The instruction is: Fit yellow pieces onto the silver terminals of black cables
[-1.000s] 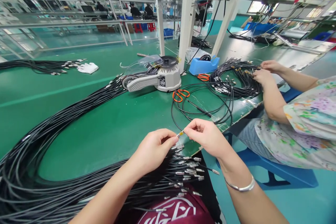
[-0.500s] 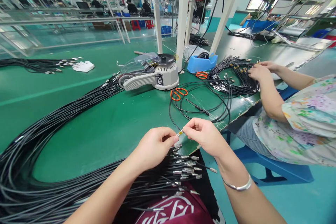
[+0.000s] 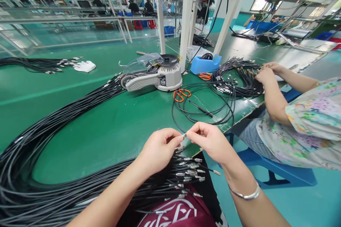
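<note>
Thumb and fingers of my left hand pinch one side of a small metal connector. From the other side my right hand pinches it too, so the hands nearly touch over the table's front edge. A thin black cable loops over the green table and runs down to the connector. Below my hands lies a thick bundle of black cables, its many metal ends pointing right over my lap. The bundle curves round the left side and back toward a grey tape dispenser.
Orange-handled scissors and a black pen-like tool lie inside the cable loops. Behind are a blue tape holder and white posts. At right a person handles a coiled cable bundle. A white glove lies far left.
My right hand has tilted slightly and shifted a little down and right. The yellow part seen on the connector is now hidden. The other person's hands have moved slightly right.
</note>
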`<state>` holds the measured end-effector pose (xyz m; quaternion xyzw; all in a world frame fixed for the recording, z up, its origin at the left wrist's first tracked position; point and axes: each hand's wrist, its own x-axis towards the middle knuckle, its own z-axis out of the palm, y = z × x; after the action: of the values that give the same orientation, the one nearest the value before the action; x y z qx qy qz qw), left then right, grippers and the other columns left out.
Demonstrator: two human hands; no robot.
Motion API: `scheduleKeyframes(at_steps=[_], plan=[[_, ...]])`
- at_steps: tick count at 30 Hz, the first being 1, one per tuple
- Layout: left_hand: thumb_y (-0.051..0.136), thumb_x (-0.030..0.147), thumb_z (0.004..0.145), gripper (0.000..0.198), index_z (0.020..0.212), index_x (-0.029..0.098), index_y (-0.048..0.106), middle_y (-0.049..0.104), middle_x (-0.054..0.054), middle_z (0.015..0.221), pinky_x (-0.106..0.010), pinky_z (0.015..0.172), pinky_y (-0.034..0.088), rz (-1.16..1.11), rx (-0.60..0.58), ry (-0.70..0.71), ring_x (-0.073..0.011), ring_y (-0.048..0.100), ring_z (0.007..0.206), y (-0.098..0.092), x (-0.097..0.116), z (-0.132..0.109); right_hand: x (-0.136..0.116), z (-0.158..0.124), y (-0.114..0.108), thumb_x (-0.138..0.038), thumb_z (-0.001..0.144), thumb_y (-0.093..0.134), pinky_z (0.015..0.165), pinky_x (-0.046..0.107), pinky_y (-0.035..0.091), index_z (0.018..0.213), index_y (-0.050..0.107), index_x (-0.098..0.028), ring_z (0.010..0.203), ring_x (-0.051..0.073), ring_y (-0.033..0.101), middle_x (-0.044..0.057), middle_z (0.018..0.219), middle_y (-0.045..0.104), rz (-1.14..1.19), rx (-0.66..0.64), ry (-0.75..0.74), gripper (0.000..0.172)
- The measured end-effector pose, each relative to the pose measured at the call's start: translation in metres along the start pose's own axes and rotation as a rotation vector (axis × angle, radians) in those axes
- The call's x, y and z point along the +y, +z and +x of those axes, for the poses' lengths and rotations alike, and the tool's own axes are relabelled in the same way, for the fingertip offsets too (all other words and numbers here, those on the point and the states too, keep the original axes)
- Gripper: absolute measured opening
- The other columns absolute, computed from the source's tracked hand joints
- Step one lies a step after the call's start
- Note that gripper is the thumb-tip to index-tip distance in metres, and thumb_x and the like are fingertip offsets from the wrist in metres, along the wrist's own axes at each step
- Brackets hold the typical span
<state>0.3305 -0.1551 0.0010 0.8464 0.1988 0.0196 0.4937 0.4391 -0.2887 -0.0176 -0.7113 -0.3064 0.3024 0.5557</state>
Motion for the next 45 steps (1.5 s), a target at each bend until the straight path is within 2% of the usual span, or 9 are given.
scheduleKeyframes(at_steps=[7, 16, 22, 26, 30, 32, 37, 41, 45], plan=[[0.039, 0.032, 0.089, 0.031, 0.073, 0.018, 0.061, 0.063, 0.000, 0.074, -0.024, 0.067, 0.039, 0.183, -0.114, 0.107, -0.0144, 0.055, 0.070, -0.004, -0.004, 0.002, 0.008, -0.001, 0.002, -0.031, 0.080, 0.059, 0.059, 0.025, 0.041, 0.072, 0.059, -0.015, 0.062, 0.012, 0.050, -0.001, 0.066, 0.057, 0.009, -0.002, -0.027, 0.018], [0.041, 0.024, 0.088, 0.029, 0.062, 0.017, 0.054, 0.053, 0.001, 0.065, -0.024, 0.064, 0.036, 0.225, -0.028, 0.208, -0.0128, 0.050, 0.066, 0.003, -0.009, 0.002, 0.002, -0.005, 0.002, -0.027, 0.081, 0.058, 0.059, 0.024, 0.041, 0.072, 0.061, -0.016, 0.063, 0.012, 0.051, -0.001, 0.067, 0.060, -0.059, -0.011, -0.067, 0.014], [0.041, 0.024, 0.087, 0.028, 0.065, 0.017, 0.057, 0.057, 0.000, 0.066, -0.025, 0.065, 0.038, 0.250, -0.019, 0.193, -0.0138, 0.052, 0.067, 0.008, -0.005, 0.002, 0.006, -0.001, 0.003, -0.027, 0.081, 0.058, 0.060, 0.024, 0.043, 0.073, 0.060, -0.016, 0.064, 0.012, 0.053, -0.001, 0.068, 0.061, -0.060, -0.037, -0.075, 0.014], [0.044, 0.034, 0.087, 0.029, 0.075, 0.019, 0.066, 0.067, -0.001, 0.078, -0.024, 0.068, 0.042, 0.253, -0.119, 0.139, -0.0151, 0.058, 0.073, -0.023, 0.003, -0.003, 0.006, -0.002, 0.001, -0.033, 0.081, 0.058, 0.063, 0.026, 0.045, 0.074, 0.059, -0.015, 0.066, 0.014, 0.056, 0.000, 0.068, 0.061, 0.037, -0.091, -0.028, 0.020], [0.045, 0.043, 0.086, 0.032, 0.093, 0.022, 0.068, 0.070, -0.002, 0.096, -0.026, 0.081, 0.044, 0.309, 0.134, 0.000, -0.0187, 0.061, 0.088, -0.068, -0.011, -0.019, 0.013, -0.016, -0.011, -0.034, 0.080, 0.059, 0.065, 0.028, 0.046, 0.074, 0.063, -0.018, 0.069, 0.015, 0.057, 0.001, 0.073, 0.064, -0.096, -0.089, 0.006, 0.017], [0.046, 0.043, 0.085, 0.031, 0.091, 0.023, 0.068, 0.070, -0.002, 0.098, -0.028, 0.082, 0.044, 0.382, 0.151, -0.051, -0.0198, 0.061, 0.091, -0.075, -0.026, -0.028, 0.023, -0.024, -0.017, -0.034, 0.081, 0.058, 0.067, 0.029, 0.046, 0.076, 0.065, -0.019, 0.071, 0.017, 0.058, 0.002, 0.076, 0.066, -0.192, -0.104, 0.040, 0.017], [0.048, 0.043, 0.084, 0.030, 0.092, 0.021, 0.068, 0.069, -0.004, 0.091, -0.030, 0.080, 0.044, 0.485, 0.004, -0.022, -0.0209, 0.061, 0.087, -0.047, -0.054, -0.024, 0.050, -0.042, -0.024, -0.041, 0.082, 0.057, 0.076, 0.032, 0.049, 0.088, 0.067, -0.022, 0.081, 0.021, 0.063, 0.005, 0.086, 0.069, -0.221, 0.054, 0.132, 0.022], [0.046, 0.032, 0.086, 0.026, 0.086, 0.020, 0.069, 0.067, -0.005, 0.087, -0.030, 0.079, 0.043, 0.524, -0.039, 0.070, -0.0199, 0.060, 0.085, -0.023, -0.054, -0.009, 0.057, -0.064, -0.028, -0.044, 0.083, 0.056, 0.077, 0.033, 0.051, 0.092, 0.066, -0.022, 0.084, 0.022, 0.064, 0.006, 0.090, 0.070, -0.176, 0.097, 0.191, 0.026], [0.043, 0.027, 0.087, 0.027, 0.079, 0.020, 0.069, 0.066, -0.003, 0.081, -0.028, 0.075, 0.043, 0.509, 0.003, 0.111, -0.0175, 0.060, 0.080, -0.011, -0.051, -0.005, 0.058, -0.095, -0.027, -0.047, 0.080, 0.059, 0.079, 0.035, 0.051, 0.089, 0.067, -0.022, 0.084, 0.023, 0.065, 0.007, 0.088, 0.070, -0.155, 0.150, 0.243, 0.027]])
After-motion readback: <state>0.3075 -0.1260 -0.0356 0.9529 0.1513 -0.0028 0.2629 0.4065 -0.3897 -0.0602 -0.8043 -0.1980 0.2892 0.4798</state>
